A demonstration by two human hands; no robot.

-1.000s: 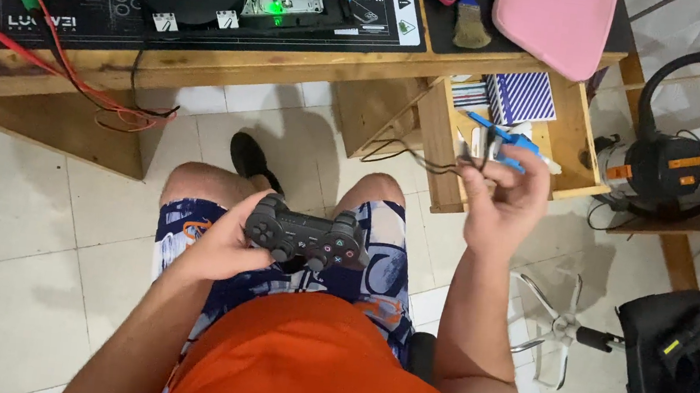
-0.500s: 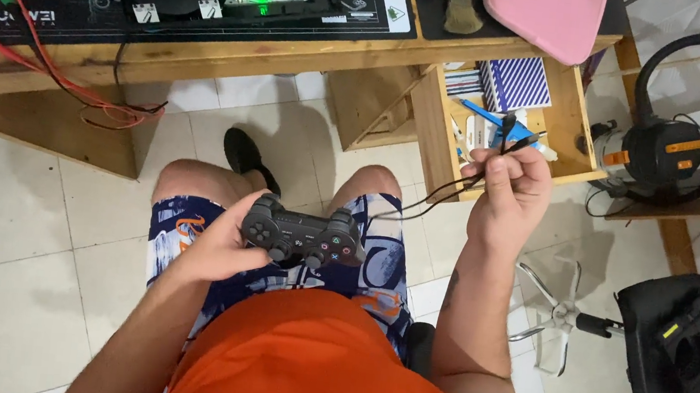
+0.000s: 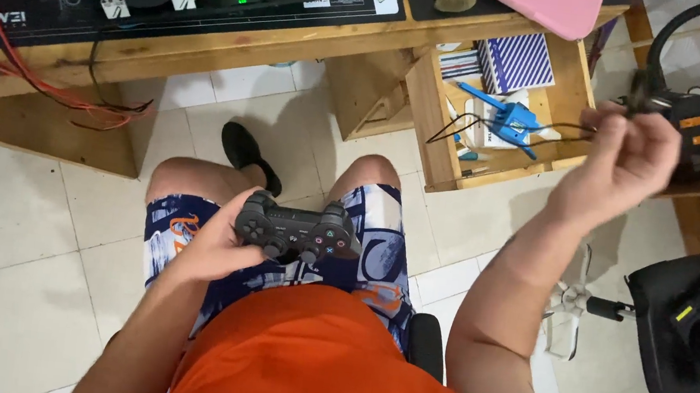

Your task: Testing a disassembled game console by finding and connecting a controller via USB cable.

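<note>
Two hands are busy, one low and one high. On the left side, red wires (image 3: 29,72) hang down from the edge of the long wooden workbench (image 3: 210,47), and a black work mat (image 3: 32,7) lies on top of it. Below, the left hand (image 3: 210,247) is closed around one end of the black plastic game controller (image 3: 294,232), which rests on the lap over the blue and white patterned shorts (image 3: 380,243). It looks whole and shut, so I think any work on it has not started yet. A black shoe (image 3: 246,151) sits on the white tile floor (image 3: 4,273) between the knees and the bench. Further right, an open wooden drawer (image 3: 427,118) holds a striped box (image 3: 516,62) and a blue plastic tool (image 3: 510,118). Thin black wires (image 3: 496,125) run from over the drawer up to the right hand (image 3: 627,156), which is raised and closed on a small dark thing I cannot make out. On the far right are a black machine with an orange part (image 3: 692,115) and a black bag (image 3: 692,323) on the floor. Nothing sits between the hands and the controller.
</note>
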